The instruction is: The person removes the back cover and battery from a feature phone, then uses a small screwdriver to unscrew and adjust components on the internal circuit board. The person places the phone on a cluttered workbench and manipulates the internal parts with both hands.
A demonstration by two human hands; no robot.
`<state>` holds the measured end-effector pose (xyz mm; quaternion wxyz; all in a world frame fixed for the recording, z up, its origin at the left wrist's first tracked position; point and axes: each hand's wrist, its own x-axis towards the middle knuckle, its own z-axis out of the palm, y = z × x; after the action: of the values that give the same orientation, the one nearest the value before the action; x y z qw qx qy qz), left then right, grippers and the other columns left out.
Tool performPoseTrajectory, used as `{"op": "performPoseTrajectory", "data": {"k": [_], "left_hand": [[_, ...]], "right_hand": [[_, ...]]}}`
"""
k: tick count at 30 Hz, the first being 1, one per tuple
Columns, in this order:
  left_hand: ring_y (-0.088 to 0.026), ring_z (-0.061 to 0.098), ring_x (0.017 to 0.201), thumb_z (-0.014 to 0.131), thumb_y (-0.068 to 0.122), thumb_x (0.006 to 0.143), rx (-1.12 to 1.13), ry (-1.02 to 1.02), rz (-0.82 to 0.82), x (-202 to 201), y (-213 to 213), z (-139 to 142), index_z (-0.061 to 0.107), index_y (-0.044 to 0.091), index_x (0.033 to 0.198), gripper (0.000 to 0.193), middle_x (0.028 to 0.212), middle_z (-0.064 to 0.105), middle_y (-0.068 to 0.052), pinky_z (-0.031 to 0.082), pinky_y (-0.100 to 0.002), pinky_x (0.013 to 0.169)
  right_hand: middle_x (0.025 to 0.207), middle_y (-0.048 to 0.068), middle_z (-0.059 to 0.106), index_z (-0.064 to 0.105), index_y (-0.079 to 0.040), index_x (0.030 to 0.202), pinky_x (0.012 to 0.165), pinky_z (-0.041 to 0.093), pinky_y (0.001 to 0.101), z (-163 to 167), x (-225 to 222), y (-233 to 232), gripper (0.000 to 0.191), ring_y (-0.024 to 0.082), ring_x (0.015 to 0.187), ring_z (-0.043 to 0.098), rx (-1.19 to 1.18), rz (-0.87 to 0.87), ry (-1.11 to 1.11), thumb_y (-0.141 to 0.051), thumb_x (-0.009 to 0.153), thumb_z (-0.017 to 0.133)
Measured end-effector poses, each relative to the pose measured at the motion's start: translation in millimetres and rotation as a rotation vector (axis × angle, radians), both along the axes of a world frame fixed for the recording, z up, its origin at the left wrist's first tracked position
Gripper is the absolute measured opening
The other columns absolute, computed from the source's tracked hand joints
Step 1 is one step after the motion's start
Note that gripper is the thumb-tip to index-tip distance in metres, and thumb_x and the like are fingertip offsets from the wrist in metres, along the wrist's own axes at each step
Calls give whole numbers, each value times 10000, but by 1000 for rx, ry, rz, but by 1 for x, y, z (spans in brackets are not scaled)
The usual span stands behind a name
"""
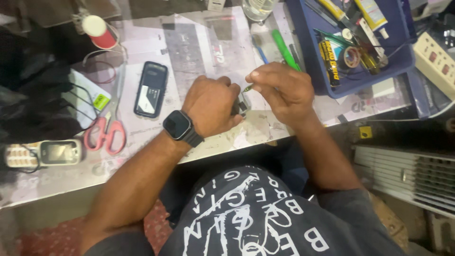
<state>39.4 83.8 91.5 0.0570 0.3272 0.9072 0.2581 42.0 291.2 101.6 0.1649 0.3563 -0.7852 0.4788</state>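
Small dark device pinned against the bench under the left hand, fingers closed round it for steadiness; right hand pinching a thin green-tipped tool at its edge. Beside: black phone, pink-handled scissors, blue tray of yellow tubes.

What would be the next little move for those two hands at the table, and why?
Probably the right hand lowers the thin green-tipped tool onto the small dark device that the left hand steadies on the table. The tip hangs just above the device, apparently not touching it; the contact spot is too small to tell.
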Motion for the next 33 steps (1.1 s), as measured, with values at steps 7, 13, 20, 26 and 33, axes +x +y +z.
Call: {"op": "performPoseTrajectory", "data": {"k": [7, 13, 20, 26, 33], "left_hand": [[-336, 671, 786, 842, 385, 695, -42, -11, -4, 0, 2, 4, 704, 38, 941, 447, 845, 682, -140, 497, -486, 777], [-331, 674, 771, 836, 392, 707, -58, -25, 7, 1, 3, 4, 700, 34, 986, 474, 855, 683, -142, 495, -486, 784], [-346, 672, 787, 837, 387, 708, -66, -16, 1, 1, 2, 5, 700, 27, 965, 463, 861, 681, -150, 499, -493, 795], [-346, 674, 777, 832, 373, 712, -57, -25, 8, 1, 2, 6, 704, 27, 957, 443, 856, 680, -148, 506, -490, 786], [-330, 675, 750, 826, 367, 725, -67, -58, 9, 0, 3, 5, 700, 23, 976, 445, 847, 672, -147, 512, -482, 769]], "right_hand": [[983, 130, 691, 723, 3, 1099, 694, 549, 280, -1, 1, -1, 285, 222, 858, 690, -40, -13, 9, 90, 856, 845], [1083, 158, 707, 701, 4, 1163, 770, 580, 314, -8, -2, 0, 282, 243, 939, 710, -52, 70, -23, 96, 914, 794], [994, 128, 699, 721, 0, 1122, 679, 552, 271, -4, -2, -2, 302, 209, 858, 698, -42, -48, 13, 85, 868, 861], [1048, 179, 689, 686, 24, 1146, 749, 564, 301, -5, -1, 0, 317, 242, 885, 692, -88, 4, -18, 61, 877, 851], [1018, 157, 730, 695, 29, 1153, 761, 612, 306, -8, -1, 1, 259, 240, 923, 745, -75, 17, -10, 110, 928, 795]]}}
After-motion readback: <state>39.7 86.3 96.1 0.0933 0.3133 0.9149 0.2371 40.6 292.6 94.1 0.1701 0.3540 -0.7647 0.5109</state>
